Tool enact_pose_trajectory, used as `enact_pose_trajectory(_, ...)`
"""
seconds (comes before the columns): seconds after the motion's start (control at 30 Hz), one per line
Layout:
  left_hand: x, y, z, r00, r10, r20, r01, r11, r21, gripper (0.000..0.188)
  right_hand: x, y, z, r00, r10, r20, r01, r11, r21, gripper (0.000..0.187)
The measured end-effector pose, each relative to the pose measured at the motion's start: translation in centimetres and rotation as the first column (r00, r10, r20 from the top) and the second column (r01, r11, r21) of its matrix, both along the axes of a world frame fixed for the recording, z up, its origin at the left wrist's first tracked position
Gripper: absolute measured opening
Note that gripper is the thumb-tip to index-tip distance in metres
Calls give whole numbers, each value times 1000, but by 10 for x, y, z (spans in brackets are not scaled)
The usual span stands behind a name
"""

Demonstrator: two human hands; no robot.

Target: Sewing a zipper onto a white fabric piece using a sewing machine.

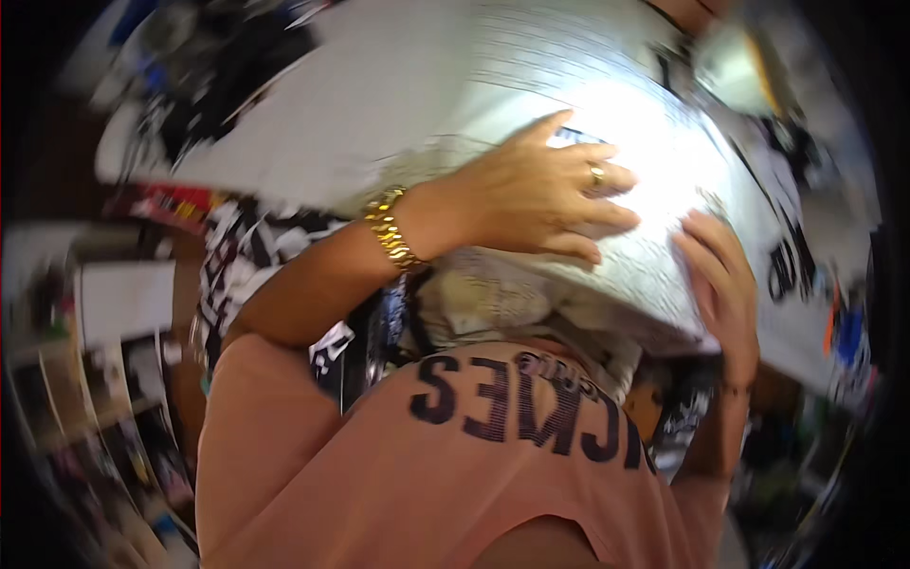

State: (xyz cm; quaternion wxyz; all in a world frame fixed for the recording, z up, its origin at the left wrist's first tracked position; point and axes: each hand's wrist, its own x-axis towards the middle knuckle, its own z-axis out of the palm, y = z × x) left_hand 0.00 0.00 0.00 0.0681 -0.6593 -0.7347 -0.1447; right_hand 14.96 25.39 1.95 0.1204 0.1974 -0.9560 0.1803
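White textured cloth [637, 268] lies in front of me on a pale table [355, 95], with a bright patch of light on it. My left hand [540, 194] rests flat on the cloth, palm down and fingers spread. It wears a ring, and a gold chain bracelet [387, 228] circles the wrist. At the cloth's right edge is my right hand [724, 270], its fingers extended over the surface and its thumb not clearly visible. A small dark piece [580, 135] shows beside the left fingertips; glare hides what it is.
Dark cloth and clutter [232, 81] cover the table's far left. A cream rounded object [739, 71] stands at the far right, with dark scissor-like handles [782, 270] nearer. Black-and-white patterned fabric [251, 247] hangs by the left edge. Shelves [90, 389] stand at the left.
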Motion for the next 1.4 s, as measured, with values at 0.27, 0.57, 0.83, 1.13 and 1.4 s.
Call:
enact_pose_trajectory(0.27,23,-191,10,699,634,330,-715,621,322,24,72,98,-14,880,-420,-222,367,898,-243,27)
enact_pose_trajectory(0.57,73,-260,-24,290,775,562,-955,274,115,15,79,121,-60,836,-525,-159,455,825,-335,28)
enact_pose_trajectory(0.83,78,-224,-92,581,769,268,-711,639,-292,24,73,109,-51,849,-515,-119,475,842,-256,27)
enact_pose_trajectory(1.13,138,-218,-146,528,800,284,-444,545,-711,33,65,98,-42,875,-475,-93,442,862,-248,27)
enact_pose_trajectory(1.4,161,-237,-160,377,868,323,-429,472,-770,30,64,104,-41,888,-431,-159,423,903,-78,28)
